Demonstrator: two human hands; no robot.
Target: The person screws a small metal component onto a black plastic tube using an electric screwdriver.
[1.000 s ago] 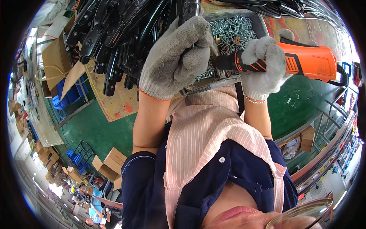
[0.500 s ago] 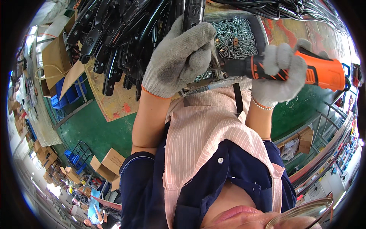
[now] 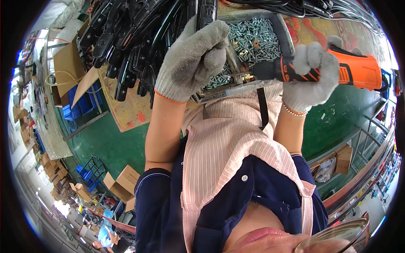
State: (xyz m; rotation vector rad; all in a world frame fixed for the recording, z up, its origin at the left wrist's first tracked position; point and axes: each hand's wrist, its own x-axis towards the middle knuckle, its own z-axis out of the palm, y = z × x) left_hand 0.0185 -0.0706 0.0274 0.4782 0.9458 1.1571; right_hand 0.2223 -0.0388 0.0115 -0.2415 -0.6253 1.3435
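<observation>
My left hand [image 3: 190, 63], in a grey knit glove with soiled fingers, is closed round the lower end of a black metal bar [image 3: 207, 14]. The bar's end is hidden by the glove. In my right hand [image 3: 310, 76], also gloved, is an orange and black power screwdriver [image 3: 356, 71], held level. Its thin bit [image 3: 241, 74] points left toward my left hand, with a small gap between them. Below the tools and just beyond my apron stands a grey tray [image 3: 288, 36] full of small silvery screws [image 3: 255, 38], with a few brass-coloured pieces among them.
A pile of black metal parts [image 3: 126, 38] covers the table at left. Black cables [image 3: 295, 9] lie at the far right. The worn yellow table [image 3: 120, 111] ends above a green floor [image 3: 109, 145]. Open cartons [image 3: 123, 183] stand at left; another person [image 3: 105, 236] is far off.
Both hands have shifted slightly: the left a little left and up, the right screwdriver slightly right. More of the bit and the tray shows between them. Both grips are unchanged.
</observation>
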